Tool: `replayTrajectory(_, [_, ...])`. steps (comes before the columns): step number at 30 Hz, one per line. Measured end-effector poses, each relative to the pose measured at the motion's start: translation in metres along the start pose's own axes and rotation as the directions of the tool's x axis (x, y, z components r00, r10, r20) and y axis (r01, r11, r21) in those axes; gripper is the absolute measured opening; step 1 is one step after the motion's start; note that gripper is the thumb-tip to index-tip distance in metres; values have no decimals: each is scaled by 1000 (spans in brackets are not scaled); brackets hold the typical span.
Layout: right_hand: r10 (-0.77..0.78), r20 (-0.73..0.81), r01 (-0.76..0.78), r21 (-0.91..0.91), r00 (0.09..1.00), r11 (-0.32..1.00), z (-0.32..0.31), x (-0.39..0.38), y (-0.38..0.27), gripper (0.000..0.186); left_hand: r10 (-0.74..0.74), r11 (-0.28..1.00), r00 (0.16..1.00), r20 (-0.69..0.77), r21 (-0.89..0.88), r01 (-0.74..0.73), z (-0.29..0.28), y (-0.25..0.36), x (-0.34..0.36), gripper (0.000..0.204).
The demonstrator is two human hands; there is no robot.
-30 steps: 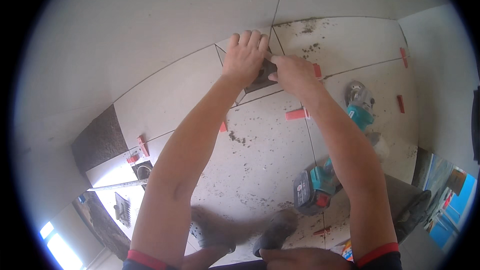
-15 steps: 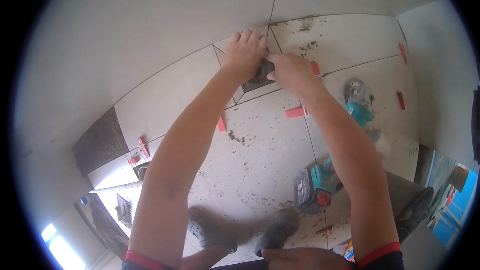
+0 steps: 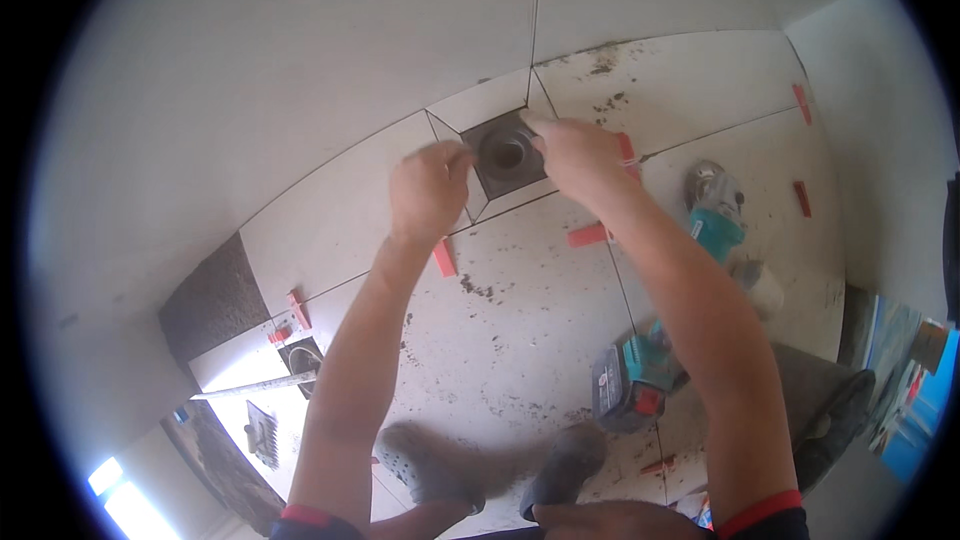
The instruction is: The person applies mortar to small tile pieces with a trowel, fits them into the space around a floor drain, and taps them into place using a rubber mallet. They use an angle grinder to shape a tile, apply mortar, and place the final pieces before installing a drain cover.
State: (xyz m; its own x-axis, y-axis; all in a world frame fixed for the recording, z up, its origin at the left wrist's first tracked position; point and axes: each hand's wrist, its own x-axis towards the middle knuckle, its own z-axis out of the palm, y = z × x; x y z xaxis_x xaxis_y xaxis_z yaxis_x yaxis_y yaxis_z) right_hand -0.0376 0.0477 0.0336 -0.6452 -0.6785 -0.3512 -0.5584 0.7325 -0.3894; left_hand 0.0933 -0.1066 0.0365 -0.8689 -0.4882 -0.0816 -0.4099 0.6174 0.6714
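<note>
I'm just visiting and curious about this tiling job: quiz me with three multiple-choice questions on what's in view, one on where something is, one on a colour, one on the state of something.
1. Where does the dark square floor drain sit?
A. Between the two hands, near the wall
B. Beside the shoes
C. On the grey bag at the right

2. What colour are the small tile clips lying along the joints?
A. Blue
B. Red
C. Yellow

3. What is the state of the right hand?
A. Gripping the power tool
B. Resting on a knee
C. Fingertips touching the drain's edge

Answers:
1 A, the drain lies between the left hand and the right hand, where the floor tiles meet the wall.
2 B, the clips show red against the pale tiles.
3 C, its fingertips lie on the drain's upper right edge, while the teal power tool lies untouched on the floor.
</note>
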Motion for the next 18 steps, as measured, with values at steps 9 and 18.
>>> replayTrajectory(9, [212,-181,-177,192,960,965,-43,-31,33,30,350,936,937,-8,-41,-350,18,18,-101,26])
replayTrajectory(18, [308,-167,-199,469,937,860,-79,-103,12,32,147,989,989,7,-33,-147,20,4,-84,28])
